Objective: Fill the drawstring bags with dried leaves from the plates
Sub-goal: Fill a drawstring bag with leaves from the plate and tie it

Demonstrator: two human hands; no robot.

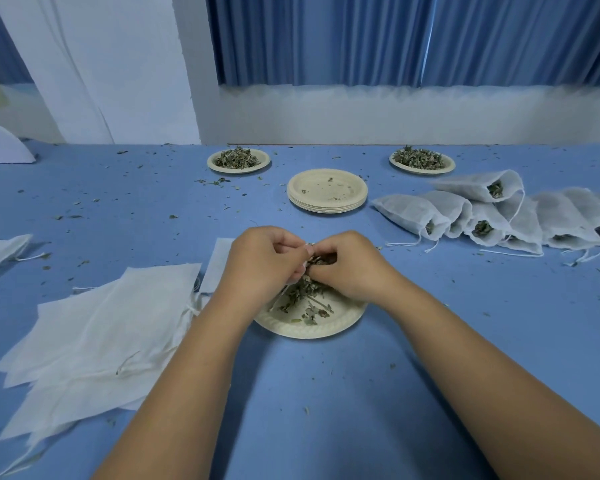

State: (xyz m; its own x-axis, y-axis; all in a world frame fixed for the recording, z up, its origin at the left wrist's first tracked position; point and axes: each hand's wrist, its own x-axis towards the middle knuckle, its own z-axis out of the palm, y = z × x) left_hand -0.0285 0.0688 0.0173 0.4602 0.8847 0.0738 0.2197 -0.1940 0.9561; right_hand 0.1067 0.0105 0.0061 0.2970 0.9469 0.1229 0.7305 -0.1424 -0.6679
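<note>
A pale plate (340,325) with a few dried leaves (303,296) lies in front of me. Over it my left hand (262,263) pinches the mouth of a white drawstring bag (219,261), which lies flat towards the left behind that hand. My right hand (347,266) is curled round a pinch of leaves at the bag's mouth. Most of the bag's opening is hidden by my fingers. Two full plates of leaves (238,160) (421,161) stand at the back.
A heap of flat unfilled bags (97,337) lies at the left, one more (0,249) at the far left edge. Several filled bags (492,216) lie in a row at the right. A stack of used plates (327,195) sits in the middle. Leaf crumbs dot the blue table.
</note>
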